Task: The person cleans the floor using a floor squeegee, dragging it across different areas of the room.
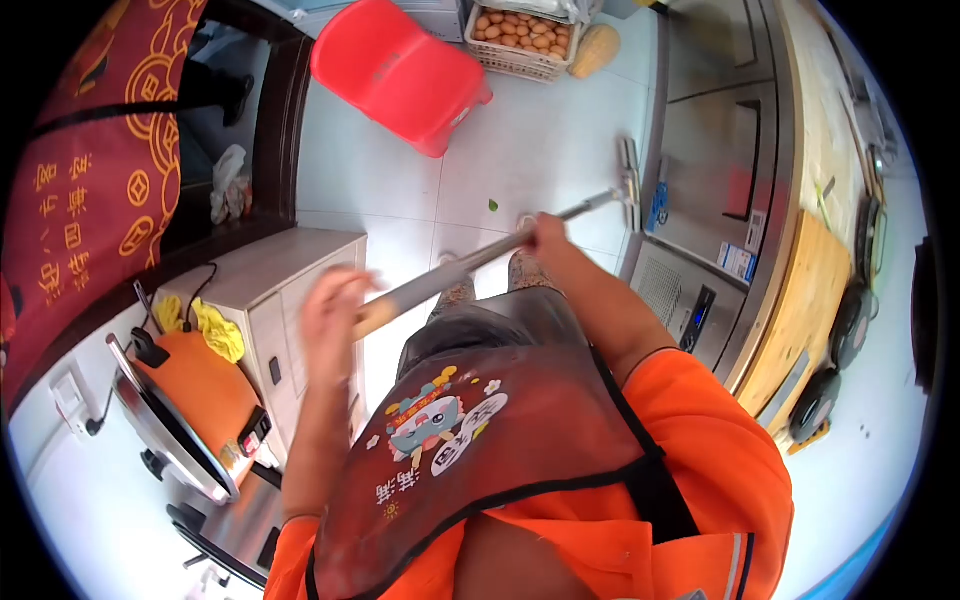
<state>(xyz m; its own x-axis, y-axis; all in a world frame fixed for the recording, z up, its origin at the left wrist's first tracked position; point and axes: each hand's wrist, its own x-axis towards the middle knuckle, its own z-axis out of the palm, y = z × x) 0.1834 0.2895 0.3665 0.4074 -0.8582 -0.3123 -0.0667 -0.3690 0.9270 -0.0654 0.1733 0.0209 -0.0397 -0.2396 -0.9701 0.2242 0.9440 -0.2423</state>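
A flat-headed mop [455, 268] with a long grey pole slants across the view in front of my apron. Its narrow bar head [630, 187] is at the floor beside the steel cabinet, seen nearly edge-on, so its underside is hidden. My right hand [543, 236] is closed around the pole's lower half. Close against the pole's tan upper end is my left hand [335, 308], smeared by motion; whether its fingers grip the pole cannot be made out. A small green leaf [493, 206] lies on the pale tiles below the pole.
A red plastic stool [400, 75] and a crate of eggs [520, 38] stand ahead, with a yellowish gourd [597, 51] beside the crate. The steel cabinet [700, 170] lines the right. To my left are a low wooden cabinet [270, 262] and a red door curtain [100, 190].
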